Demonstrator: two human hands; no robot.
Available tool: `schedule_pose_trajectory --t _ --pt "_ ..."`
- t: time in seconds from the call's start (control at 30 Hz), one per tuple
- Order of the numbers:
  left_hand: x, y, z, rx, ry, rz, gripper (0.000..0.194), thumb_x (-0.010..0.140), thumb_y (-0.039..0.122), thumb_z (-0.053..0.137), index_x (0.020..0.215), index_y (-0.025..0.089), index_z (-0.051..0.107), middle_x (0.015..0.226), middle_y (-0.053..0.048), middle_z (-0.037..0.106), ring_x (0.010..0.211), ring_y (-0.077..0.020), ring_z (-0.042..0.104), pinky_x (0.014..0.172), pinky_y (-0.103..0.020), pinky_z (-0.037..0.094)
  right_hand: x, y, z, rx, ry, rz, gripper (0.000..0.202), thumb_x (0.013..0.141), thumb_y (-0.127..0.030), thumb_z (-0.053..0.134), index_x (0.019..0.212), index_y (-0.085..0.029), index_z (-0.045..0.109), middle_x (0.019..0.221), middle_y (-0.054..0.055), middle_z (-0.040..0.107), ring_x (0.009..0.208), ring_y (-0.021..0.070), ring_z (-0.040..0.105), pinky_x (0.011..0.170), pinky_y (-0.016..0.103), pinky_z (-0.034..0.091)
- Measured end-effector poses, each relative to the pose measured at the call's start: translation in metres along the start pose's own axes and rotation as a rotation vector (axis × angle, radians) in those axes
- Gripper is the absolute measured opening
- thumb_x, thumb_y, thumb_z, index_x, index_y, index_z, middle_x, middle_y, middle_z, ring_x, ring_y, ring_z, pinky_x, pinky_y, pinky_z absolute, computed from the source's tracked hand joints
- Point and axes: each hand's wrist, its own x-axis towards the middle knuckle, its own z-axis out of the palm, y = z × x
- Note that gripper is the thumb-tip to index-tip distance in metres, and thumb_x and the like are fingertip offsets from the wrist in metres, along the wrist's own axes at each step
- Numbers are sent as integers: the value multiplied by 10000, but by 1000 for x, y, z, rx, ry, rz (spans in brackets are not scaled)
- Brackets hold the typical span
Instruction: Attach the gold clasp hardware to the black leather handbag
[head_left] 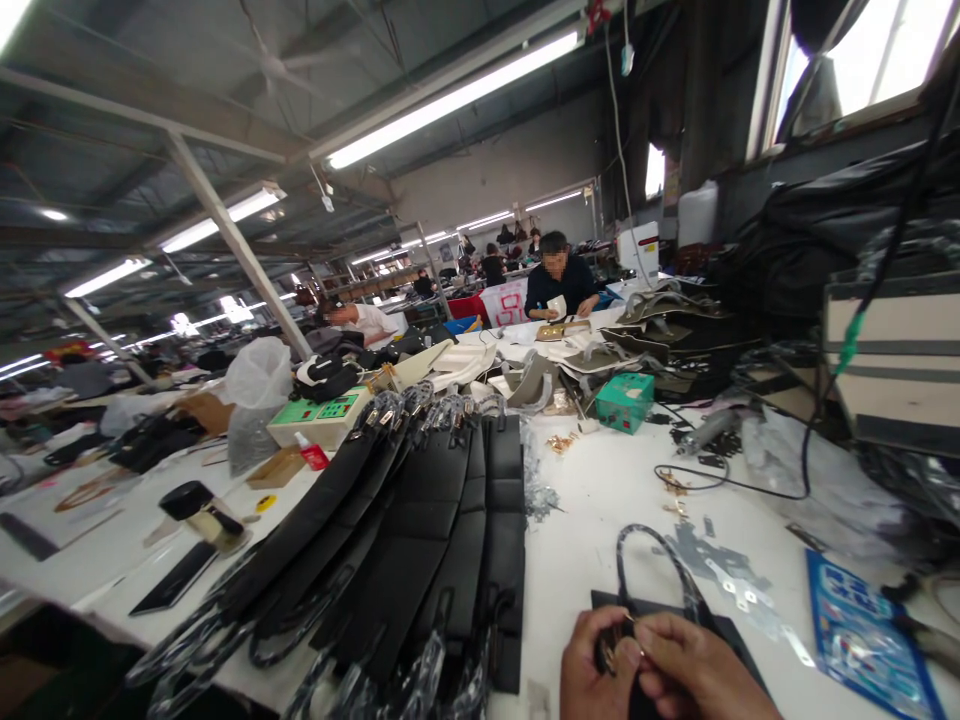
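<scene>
Pinching a small metal fitting (615, 640) between my left hand (592, 665) and right hand (694, 670), I hold it over the black bag (675, 612) at the table (600, 500) edge, finished bags (420, 540) fanned beyond

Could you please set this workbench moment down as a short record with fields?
left hand: pinches a small metal fitting on the black bag piece
right hand: grips the same piece beside it
handle: wrapped loop arching above the hands
beside them: row of black panels to the left, blue packet to the right
surface: white table
farther off: teal box; a seated person
</scene>
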Motion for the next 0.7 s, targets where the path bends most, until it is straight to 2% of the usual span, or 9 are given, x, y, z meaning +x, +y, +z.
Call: schedule_pose_trajectory --t 0.1,0.2,0.23,0.37,0.47,0.57,0.7 --pt "-4 14 0 -47 -12 -68 482 783 584 646 1045 185 715 1007 -96 712 926 -240 642 881 -344 495 -6 -6 6 35 50 -10 489 698 -597 793 791 -136 660 630 26 648 551 104 579 498 181 437" --pt "-9 32 -2 -113 -29 -178 444 829 507 648 1152 205 683 1149 -96 707 1093 -253 623 1009 -367 446 -18 -19 12 55 100 -92 443 706 -544 800 790 -133 659 621 27 657 544 110 596 504 197 463" --pt "-9 37 -2 -150 -1 -202 448 824 496 663 1163 204 679 1169 -98 704 1118 -257 616 1033 -378 431 -20 -24 13 61 86 -121 425 708 -515 809 800 -129 659 646 34 667 563 114 611 518 200 475" --pt "-5 43 -1 -342 52 -320 483 857 527 617 1222 211 645 1288 -95 657 1222 -261 572 1081 -385 398 -25 -33 11 156 123 -155 428 705 -473 827 887 -135 638 784 55 705 647 136 661 549 212 509" --pt "-6 46 0 -367 64 -357 472 865 537 604 1215 225 648 1299 -80 653 1245 -254 559 1112 -376 365 -36 -36 9 144 101 -216 428 737 -475 804 930 -141 617 792 45 705 675 148 674 569 225 521" --pt "-8 49 0 -406 91 -339 470 857 510 632 1238 236 629 1309 -69 648 1262 -246 550 1112 -364 368 -49 -42 -3 29 156 -314 420 763 -493 772 959 -157 613 794 29 698 700 163 681 583 243 523" --pt "-7 47 1 -531 112 -382 632 827 428 706 1398 280 479 1206 -60 705 1192 -233 610 1085 -400 412 -63 -52 -38 -161 415 -409 419 777 -534 731 961 -174 620 816 43 705 752 197 687 622 285 528"
